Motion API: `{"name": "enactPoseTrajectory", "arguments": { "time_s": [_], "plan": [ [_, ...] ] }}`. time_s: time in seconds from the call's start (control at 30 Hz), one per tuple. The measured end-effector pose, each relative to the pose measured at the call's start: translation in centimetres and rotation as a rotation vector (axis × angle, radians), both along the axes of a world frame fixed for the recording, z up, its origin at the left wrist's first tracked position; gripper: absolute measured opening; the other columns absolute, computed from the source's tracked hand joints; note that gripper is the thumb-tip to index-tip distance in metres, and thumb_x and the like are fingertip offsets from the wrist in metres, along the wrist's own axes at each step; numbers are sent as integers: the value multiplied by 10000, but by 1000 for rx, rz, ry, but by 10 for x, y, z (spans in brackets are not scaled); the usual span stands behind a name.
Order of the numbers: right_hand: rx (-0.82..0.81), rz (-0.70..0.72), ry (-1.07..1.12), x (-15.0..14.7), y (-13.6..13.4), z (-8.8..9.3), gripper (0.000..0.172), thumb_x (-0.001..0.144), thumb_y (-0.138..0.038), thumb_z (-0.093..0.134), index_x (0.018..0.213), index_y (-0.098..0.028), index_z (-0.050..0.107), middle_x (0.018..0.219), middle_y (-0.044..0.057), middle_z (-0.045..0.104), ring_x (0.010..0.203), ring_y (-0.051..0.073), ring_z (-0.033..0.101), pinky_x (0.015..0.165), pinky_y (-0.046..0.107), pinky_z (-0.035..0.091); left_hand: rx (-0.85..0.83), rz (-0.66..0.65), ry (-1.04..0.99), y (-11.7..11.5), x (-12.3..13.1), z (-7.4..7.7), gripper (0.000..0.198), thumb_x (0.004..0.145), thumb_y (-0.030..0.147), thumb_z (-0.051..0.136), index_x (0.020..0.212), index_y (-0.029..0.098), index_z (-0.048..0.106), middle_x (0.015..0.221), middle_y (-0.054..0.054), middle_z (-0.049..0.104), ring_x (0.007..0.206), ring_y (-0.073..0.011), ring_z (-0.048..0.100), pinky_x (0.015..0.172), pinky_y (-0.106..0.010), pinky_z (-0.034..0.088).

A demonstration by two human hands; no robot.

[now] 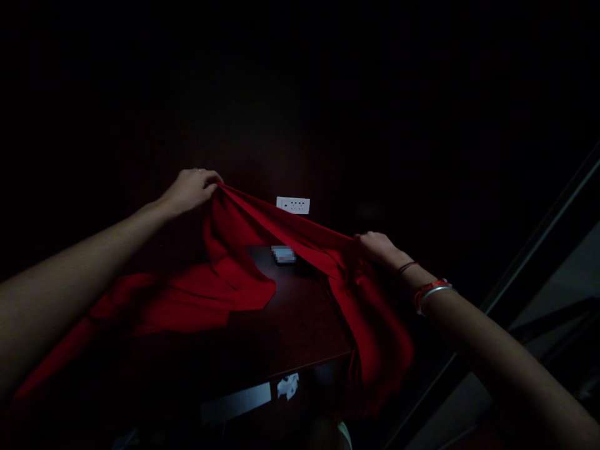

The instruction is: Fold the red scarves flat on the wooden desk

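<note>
A large red cloth [300, 234] is stretched between my two hands above a dark wooden table, its lower parts hanging in folds. My left hand [194, 189] pinches its upper edge on the left, held higher than the other hand. Farther right and lower, my right hand [380, 245] grips the same edge, with bracelets on that wrist. One loose part of the cloth trails left beneath my left forearm. Another part drops past the table's right front corner, its end blurred in the dark.
The dark tabletop [300, 319] carries a small light box-like object [284, 255] near the back. Behind it a white power socket [293, 205] sits on the wall. Crumpled white paper [287, 386] shows below the front edge. At right runs a slanted frame [497, 290]. Most surroundings are too dark to make out.
</note>
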State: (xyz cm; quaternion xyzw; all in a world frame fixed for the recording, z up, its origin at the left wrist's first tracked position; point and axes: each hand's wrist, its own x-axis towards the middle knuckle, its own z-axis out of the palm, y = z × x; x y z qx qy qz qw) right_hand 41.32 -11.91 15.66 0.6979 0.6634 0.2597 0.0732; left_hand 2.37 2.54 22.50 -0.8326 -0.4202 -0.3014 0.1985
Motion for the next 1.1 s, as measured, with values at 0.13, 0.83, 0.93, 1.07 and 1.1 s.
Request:
{"name": "enactPoseTrajectory", "arguments": {
  "time_s": [0.13,0.83,0.93,1.07,1.1],
  "plan": [
    [-51,81,43,-21,-9,-69,234,823,-156,334,986,-138,502,857,103,583,742,167,561,605,236,383,-73,44,129,-3,-7,-17,231,816,129,395,958,26,547,914,-65,571,845,-152,490,798,-310,349],
    [-101,547,-181,-15,10,-88,316,850,-287,311,925,-113,564,1035,137,510,827,169,489,687,303,333,-277,186,85,53,-32,-97,255,794,185,381,946,76,554,875,-53,593,732,-149,501,683,-242,381],
    [-32,516,-184,-20,9,-105,309,822,-318,369,884,-102,581,1068,162,493,828,185,484,683,320,335,-245,180,-23,50,-23,-125,278,793,198,360,972,88,542,915,-64,585,780,-165,501,714,-267,384],
    [4,491,-222,-21,11,-115,277,831,-168,321,862,-102,589,1090,163,488,817,182,493,690,331,341,-257,213,-150,42,-14,-165,300,791,209,329,987,108,533,953,-96,575,833,-201,512,721,-301,398],
    [4,488,-223,-20,12,-115,277,828,-148,317,862,-105,588,1086,160,492,814,181,496,698,333,343,-261,220,-171,40,-13,-175,304,791,211,319,987,115,532,946,-100,575,831,-207,517,716,-306,403]
  ]
}}
